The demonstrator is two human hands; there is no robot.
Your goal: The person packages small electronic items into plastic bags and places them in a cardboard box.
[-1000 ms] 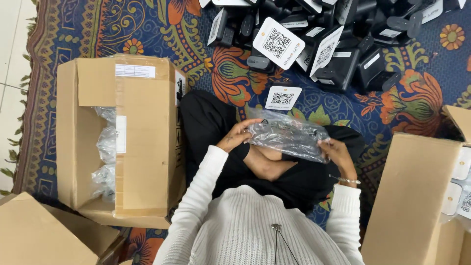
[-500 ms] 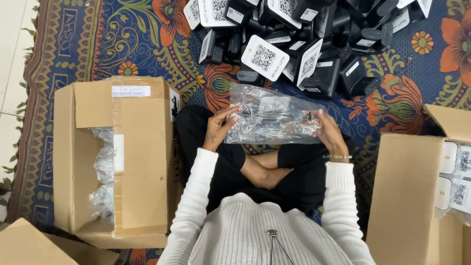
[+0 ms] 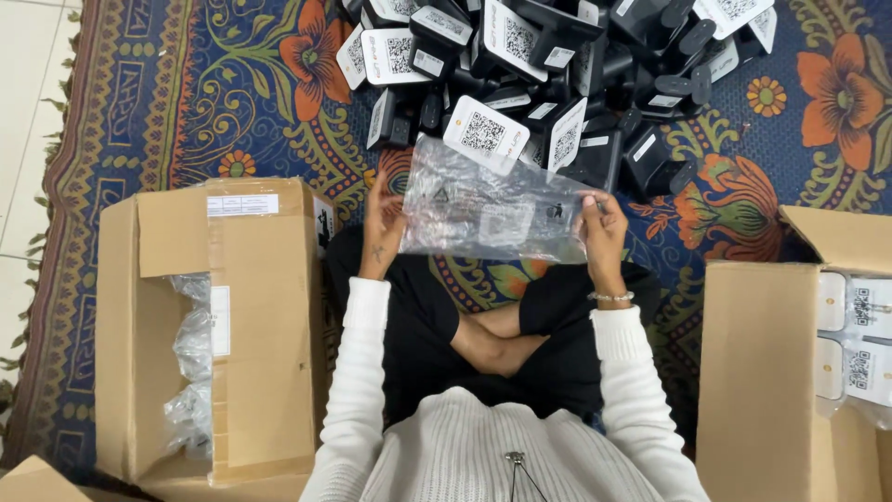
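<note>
I sit cross-legged on a patterned rug. Both hands hold a clear plastic bag (image 3: 488, 204) stretched flat in front of me. My left hand (image 3: 383, 223) grips its left edge and my right hand (image 3: 602, 228) grips its right edge. A white square label shows through the bag, and I cannot tell whether anything lies inside. Just beyond the bag lies a pile of black devices with white code labels (image 3: 548, 65).
An open cardboard box (image 3: 251, 325) at my left holds crumpled clear plastic bags (image 3: 190, 358). Another cardboard box (image 3: 762, 372) at my right holds white-labelled packed items (image 3: 855, 339). A corner of a further box (image 3: 37, 479) shows at the bottom left. Tiled floor borders the rug on the left.
The bag has been raised from my lap and spread flat between both hands. The view has shifted toward the pile of black devices.
</note>
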